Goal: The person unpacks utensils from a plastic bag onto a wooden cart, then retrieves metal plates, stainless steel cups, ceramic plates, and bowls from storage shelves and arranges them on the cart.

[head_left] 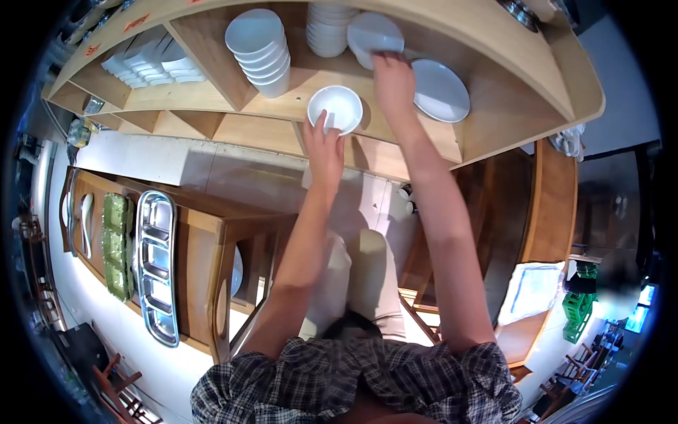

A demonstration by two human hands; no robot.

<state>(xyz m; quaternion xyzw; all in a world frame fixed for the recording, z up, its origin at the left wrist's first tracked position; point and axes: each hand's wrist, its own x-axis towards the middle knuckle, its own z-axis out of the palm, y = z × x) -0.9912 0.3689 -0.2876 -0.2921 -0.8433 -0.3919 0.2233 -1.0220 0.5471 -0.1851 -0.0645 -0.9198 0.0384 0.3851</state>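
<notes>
A small white bowl (335, 107) stands at the front of the wooden shelf (304, 78). My left hand (325, 152) has its fingers on the near rim of this bowl, thumb and fingertips around its edge. Further back and to the right, my right hand (393, 81) is at the near side of another white bowl (375, 35), its fingertips at the rim. An oval white plate (441, 90) lies just right of my right wrist. Behind the bowls rises a stack of white bowls (327, 32), and to the left stands a stack of white cups (260, 49).
More white dishes (152, 60) fill the left compartment. At the lower left, a steel divided tray (157, 265), a green tray (116, 244) and a white spoon (86, 222) lie on a wooden table (194, 283). Wooden furniture (547, 205) and a green crate (579, 311) are at the right.
</notes>
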